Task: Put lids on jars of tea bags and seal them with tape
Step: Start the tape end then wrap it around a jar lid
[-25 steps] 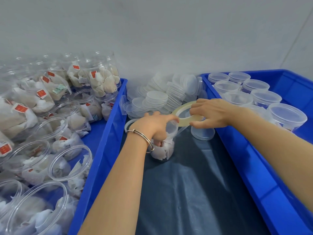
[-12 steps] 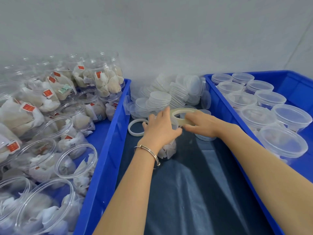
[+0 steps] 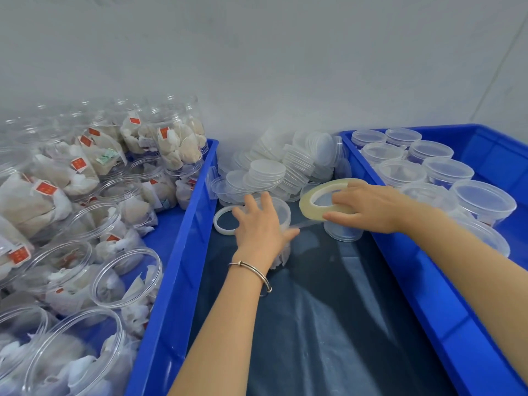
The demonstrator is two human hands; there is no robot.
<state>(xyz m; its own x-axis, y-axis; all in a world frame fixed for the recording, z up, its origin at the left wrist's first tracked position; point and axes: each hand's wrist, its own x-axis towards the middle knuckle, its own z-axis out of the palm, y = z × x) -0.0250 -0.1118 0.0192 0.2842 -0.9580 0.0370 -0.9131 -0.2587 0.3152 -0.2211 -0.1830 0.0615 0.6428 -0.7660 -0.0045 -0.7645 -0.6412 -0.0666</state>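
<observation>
A clear lidded jar of tea bags (image 3: 281, 214) stands on the dark sheet between two blue crates. My left hand (image 3: 258, 224) rests over its lid and side, fingers spread, thumb near the rim. My right hand (image 3: 368, 208) grips a yellowish roll of clear tape (image 3: 314, 198) just right of the jar. A strip of tape (image 3: 304, 223) runs from the roll to the jar under my left thumb. A second, white tape ring (image 3: 221, 222) lies flat left of the jar.
The left blue crate (image 3: 183, 252) holds several open jars of tea bags (image 3: 125, 281). The right blue crate (image 3: 423, 295) holds lidded jars (image 3: 483, 200). A pile of loose clear lids (image 3: 271, 171) sits at the back by the wall. One more lidded jar (image 3: 343, 232) stands under my right hand.
My right hand has pulled the tape roll away to the right, drawing out a strip. My left hand stays on the jar, fingers now spread over the lid.
</observation>
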